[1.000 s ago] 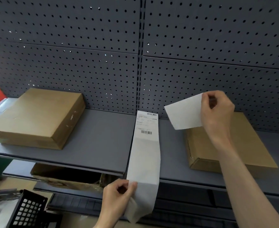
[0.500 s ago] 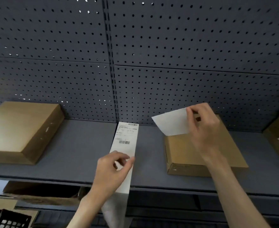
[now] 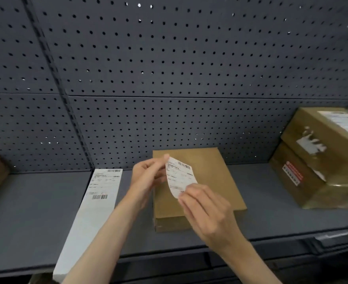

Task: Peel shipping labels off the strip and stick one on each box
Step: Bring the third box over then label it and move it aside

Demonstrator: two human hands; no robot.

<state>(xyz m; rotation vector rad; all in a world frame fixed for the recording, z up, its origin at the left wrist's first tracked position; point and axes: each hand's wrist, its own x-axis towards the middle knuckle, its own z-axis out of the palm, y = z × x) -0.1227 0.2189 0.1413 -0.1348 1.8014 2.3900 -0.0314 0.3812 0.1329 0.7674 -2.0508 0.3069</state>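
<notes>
Dark grey pegboard wall (image 3: 189, 58), matching shelf (image 3: 35, 222).

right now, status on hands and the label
Left hand and right hand both pinch the peeled label, printed side up. It hangs over the flat box, not yet stuck. Strip lies on the shelf. Nothing in the way.

A white printed label (image 3: 180, 177) is curled in the air above the flat brown box (image 3: 208, 181) in the middle of the grey shelf (image 3: 35, 212). The white strip (image 3: 93, 218) overhangs the shelf's front edge.
</notes>
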